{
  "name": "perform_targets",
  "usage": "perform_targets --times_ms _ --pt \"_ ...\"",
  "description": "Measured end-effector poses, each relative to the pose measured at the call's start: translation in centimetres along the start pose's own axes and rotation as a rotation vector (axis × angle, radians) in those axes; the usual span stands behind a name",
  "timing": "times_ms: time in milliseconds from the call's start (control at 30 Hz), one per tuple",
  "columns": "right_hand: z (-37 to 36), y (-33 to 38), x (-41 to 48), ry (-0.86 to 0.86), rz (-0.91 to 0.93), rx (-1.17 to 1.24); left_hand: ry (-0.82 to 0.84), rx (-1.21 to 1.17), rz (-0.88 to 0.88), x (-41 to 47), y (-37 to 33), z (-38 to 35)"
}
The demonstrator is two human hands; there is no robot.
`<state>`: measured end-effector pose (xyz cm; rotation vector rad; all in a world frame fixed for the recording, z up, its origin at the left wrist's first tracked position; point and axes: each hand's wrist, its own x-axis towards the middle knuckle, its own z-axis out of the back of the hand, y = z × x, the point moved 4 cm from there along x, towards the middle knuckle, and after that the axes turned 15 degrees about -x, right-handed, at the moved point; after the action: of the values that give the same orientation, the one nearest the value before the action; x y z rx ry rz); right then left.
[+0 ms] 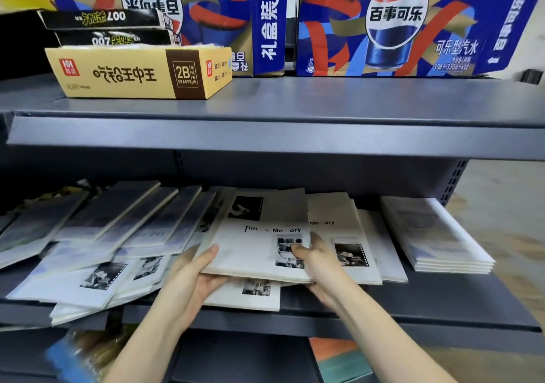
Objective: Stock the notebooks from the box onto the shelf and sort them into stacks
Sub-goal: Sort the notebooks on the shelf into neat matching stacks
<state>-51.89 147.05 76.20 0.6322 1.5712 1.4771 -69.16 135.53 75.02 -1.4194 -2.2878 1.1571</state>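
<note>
Left hand (194, 276), right hand (321, 267) grasp cream notebook (259, 247) at near corners, thumbs on top, above mid lower shelf (427, 297). Blue notebooks (132, 220) fanned left, crowding it. Neat stack (436, 235) right. Upper shelf (324, 102): one eraser box (138, 73), two black boxes (103, 18), two Pepsi cartons (395, 22).

On the left hand (193, 278), every finger but the thumb disappears beneath the cream notebooks (253, 253) it holds; the right hand (321, 267) hides its fingers likewise. A lower notebook (250, 292) shows only its near edge. The top edge crops the cola cartons (398, 22), and a blue shape (67, 362) at bottom left is blurred beyond recognition.
</note>
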Motion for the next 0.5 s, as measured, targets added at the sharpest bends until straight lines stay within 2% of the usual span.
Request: perform_targets --times_ms 100,233,400,500 --pt "-1.4 0.4 0.8 0.031 -0.004 -0.071 -0.132 0.077 -0.078 1.2 -0.8 1.3" --pt "-2.4 0.2 2.3 0.017 0.003 -0.244 -0.145 0.118 -0.123 2.0 -2.1 2.0" --pt "-1.1 0.3 3.5 -0.081 0.078 -0.693 -0.163 0.152 -0.121 2.4 -2.4 2.6" --pt "2.3 0.0 2.8 -0.259 0.135 -1.095 -0.149 0.184 -0.120 2.2 -2.1 2.5"
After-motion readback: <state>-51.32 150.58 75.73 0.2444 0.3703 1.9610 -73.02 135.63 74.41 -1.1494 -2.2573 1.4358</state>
